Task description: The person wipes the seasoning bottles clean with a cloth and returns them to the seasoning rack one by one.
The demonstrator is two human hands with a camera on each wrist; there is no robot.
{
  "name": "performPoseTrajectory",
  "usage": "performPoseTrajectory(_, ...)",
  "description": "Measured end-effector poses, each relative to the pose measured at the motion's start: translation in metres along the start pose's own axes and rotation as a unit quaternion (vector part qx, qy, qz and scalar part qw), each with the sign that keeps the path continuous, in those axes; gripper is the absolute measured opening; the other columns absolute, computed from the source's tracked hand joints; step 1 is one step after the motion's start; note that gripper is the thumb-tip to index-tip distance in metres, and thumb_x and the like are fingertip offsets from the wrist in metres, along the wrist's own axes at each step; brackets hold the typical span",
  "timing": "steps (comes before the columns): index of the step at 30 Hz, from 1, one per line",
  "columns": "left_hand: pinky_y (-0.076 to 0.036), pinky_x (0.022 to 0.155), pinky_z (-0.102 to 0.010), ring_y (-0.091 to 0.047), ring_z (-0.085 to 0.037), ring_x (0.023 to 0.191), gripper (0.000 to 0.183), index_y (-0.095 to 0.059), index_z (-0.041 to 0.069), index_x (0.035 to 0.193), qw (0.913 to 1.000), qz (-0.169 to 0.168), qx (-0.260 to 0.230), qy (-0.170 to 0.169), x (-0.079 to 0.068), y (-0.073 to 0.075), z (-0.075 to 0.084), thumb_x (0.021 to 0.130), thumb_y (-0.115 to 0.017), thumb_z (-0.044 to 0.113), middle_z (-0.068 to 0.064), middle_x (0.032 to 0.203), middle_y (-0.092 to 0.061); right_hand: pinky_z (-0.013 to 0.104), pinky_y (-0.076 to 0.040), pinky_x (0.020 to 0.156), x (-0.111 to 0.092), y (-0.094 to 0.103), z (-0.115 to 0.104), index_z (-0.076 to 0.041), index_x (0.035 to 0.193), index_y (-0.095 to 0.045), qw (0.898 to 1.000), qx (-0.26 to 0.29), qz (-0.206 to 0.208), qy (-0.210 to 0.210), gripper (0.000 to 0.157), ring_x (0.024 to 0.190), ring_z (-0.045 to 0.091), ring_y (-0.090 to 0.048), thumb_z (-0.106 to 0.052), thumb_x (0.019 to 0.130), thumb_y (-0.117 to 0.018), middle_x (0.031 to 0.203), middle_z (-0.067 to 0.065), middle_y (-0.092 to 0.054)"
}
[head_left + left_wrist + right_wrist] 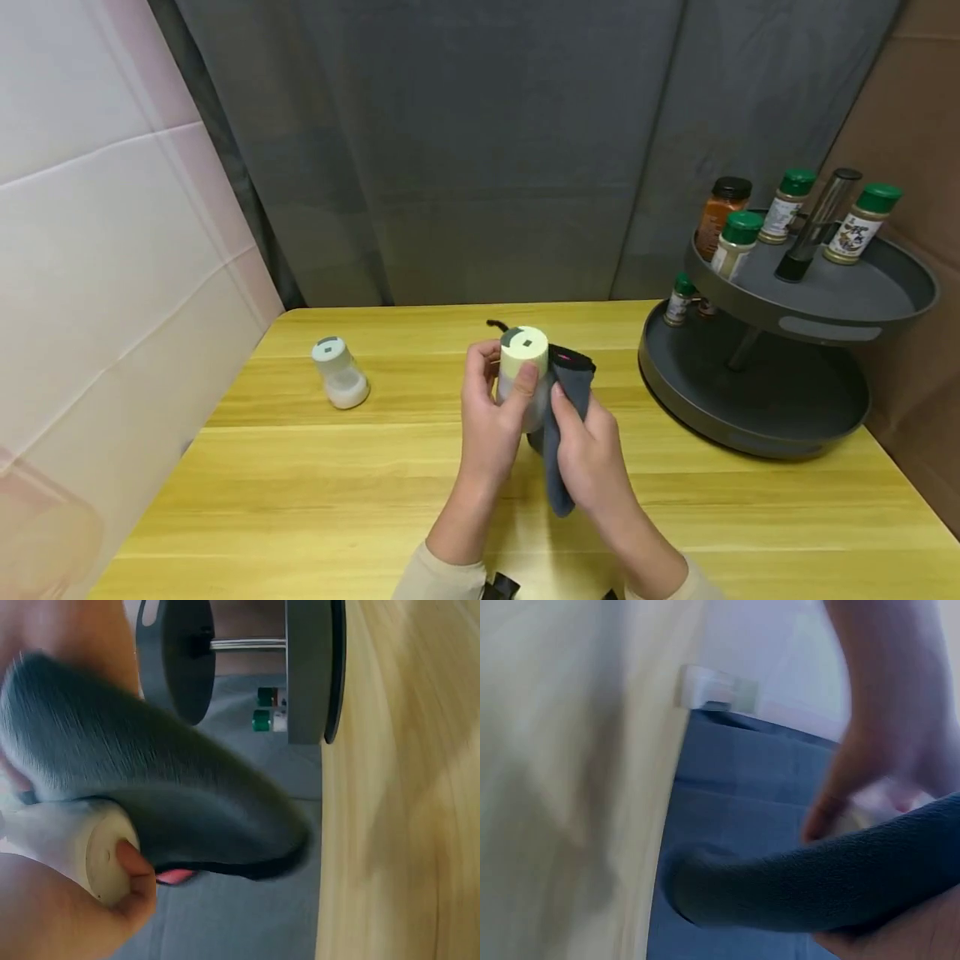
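Observation:
Between finger and thumb, my left hand holds a clear-bodied seasoning jar with a pale lid, raised over the table in the middle. My right hand grips a folded dark grey cloth against the jar's right side, thumb toward the jar. In the left wrist view the cloth spreads across the jar's side, and a fingertip presses on the end of the jar. The right wrist view has the cloth hiding most of the jar. A similar jar stands apart on the left.
A dark two-tier round rack stands at the right of the wooden table. Its upper tier bears several spice bottles, among them an orange jar, plus a tall clear grinder. A small green-capped bottle sits on the lower tier.

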State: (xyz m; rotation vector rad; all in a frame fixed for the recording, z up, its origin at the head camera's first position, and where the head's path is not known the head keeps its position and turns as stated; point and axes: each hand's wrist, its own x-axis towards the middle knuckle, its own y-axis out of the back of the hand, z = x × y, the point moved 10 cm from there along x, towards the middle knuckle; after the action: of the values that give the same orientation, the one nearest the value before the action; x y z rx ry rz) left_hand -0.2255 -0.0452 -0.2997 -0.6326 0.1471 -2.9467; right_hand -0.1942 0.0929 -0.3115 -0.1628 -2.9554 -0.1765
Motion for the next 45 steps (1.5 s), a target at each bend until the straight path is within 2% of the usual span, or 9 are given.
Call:
performPoseTrajectory(3,-0.047,0.104,-0.047,-0.057,-0.022,0.114,0.044,-0.057,0.005,0.125,0.9998,-0.009,0.012,-0.010,0.000,-0.002,0.000,0.099,-0.075,0.035,-0.014,0.125,-0.062,0.025,-0.052,0.089,0.002,0.005,-0.004,-0.003,0.141,-0.059,1.000,0.010,0.001,-0.010,0.041,0.107,0.022,-0.064,-0.032,0.114,-0.045,0.126,0.018,-0.068)
performPoseTrajectory(10,-0.045,0.104,-0.048,-0.059,-0.022,0.117,0.042,-0.056,0.007,0.128,0.9999,-0.008,0.011,0.005,-0.002,-0.003,-0.001,0.100,-0.074,0.034,-0.013,0.127,-0.063,0.026,-0.048,0.073,-0.012,0.002,-0.027,0.005,0.130,-0.064,0.993,-0.006,0.044,0.113,0.028,0.079,0.021,-0.054,-0.010,0.110,-0.053,0.091,0.014,-0.061)
performPoseTrajectory(15,-0.044,0.107,-0.050,-0.060,-0.022,0.116,0.041,-0.056,0.007,0.129,0.9999,0.012,0.003,0.003,0.000,0.007,-0.002,0.102,-0.071,0.033,-0.014,0.128,-0.063,0.028,-0.048,0.072,-0.009,-0.005,0.005,0.000,0.128,-0.065,1.000,-0.008,-0.005,0.008,0.031,0.079,0.016,-0.057,-0.023,0.113,-0.050,0.092,0.013,-0.061)
performPoseTrajectory(21,-0.051,0.099,-0.041,-0.063,-0.020,0.108,0.035,-0.057,0.005,0.131,0.9999,0.006,0.012,0.000,-0.002,0.007,-0.005,0.109,-0.060,0.032,-0.016,0.126,-0.065,0.031,-0.059,0.086,-0.001,0.001,0.013,0.000,0.137,-0.062,0.989,0.113,-0.039,-0.090,0.047,0.098,0.018,-0.071,-0.037,0.115,-0.043,0.119,0.018,-0.069)
performPoseTrajectory(29,-0.053,0.087,-0.039,-0.063,-0.020,0.102,0.061,-0.057,0.011,0.125,0.9982,-0.041,0.045,0.000,-0.007,-0.006,-0.008,0.094,-0.074,0.060,-0.013,0.117,-0.068,0.019,-0.051,0.098,-0.005,0.012,-0.030,-0.003,0.146,-0.051,0.993,0.119,0.017,0.008,0.044,0.116,0.019,-0.060,-0.032,0.116,-0.040,0.132,0.012,-0.059)
performPoseTrajectory(34,-0.056,0.080,-0.034,-0.061,-0.022,0.103,0.049,-0.062,0.012,0.116,0.9989,-0.023,0.039,-0.008,-0.008,-0.001,-0.001,0.094,-0.078,0.053,-0.010,0.110,-0.068,0.026,-0.048,0.077,-0.015,0.001,-0.031,0.004,0.136,-0.054,0.993,0.085,0.022,0.078,0.034,0.086,0.020,-0.056,-0.019,0.115,-0.041,0.103,0.014,-0.057)
performPoseTrajectory(38,-0.056,0.076,-0.033,-0.060,-0.022,0.103,0.042,-0.066,0.013,0.113,0.9994,-0.002,0.035,-0.006,-0.007,0.005,0.000,0.095,-0.078,0.049,-0.009,0.109,-0.067,0.029,-0.046,0.070,-0.018,-0.011,-0.013,0.002,0.133,-0.054,0.996,0.078,-0.009,0.043,0.035,0.076,0.017,-0.054,-0.025,0.116,-0.039,0.091,0.009,-0.054)
performPoseTrajectory(42,-0.053,0.082,-0.034,-0.058,-0.019,0.101,0.037,-0.070,0.014,0.111,0.9985,0.007,0.053,-0.009,-0.008,0.008,-0.002,0.095,-0.079,0.046,-0.006,0.108,-0.067,0.027,-0.051,0.084,-0.015,-0.009,-0.008,-0.002,0.140,-0.052,0.995,0.100,-0.018,-0.010,0.046,0.093,0.017,-0.062,-0.038,0.117,-0.036,0.107,0.012,-0.061)
performPoseTrajectory(45,-0.048,0.090,-0.035,-0.058,-0.016,0.100,0.034,-0.074,0.014,0.109,0.9976,0.007,0.066,-0.019,-0.010,0.007,-0.001,0.095,-0.079,0.045,-0.004,0.106,-0.068,0.025,-0.050,0.091,-0.015,0.000,-0.022,-0.002,0.143,-0.051,0.993,0.113,0.014,0.023,0.045,0.104,0.019,-0.061,-0.036,0.116,-0.038,0.119,0.015,-0.060)
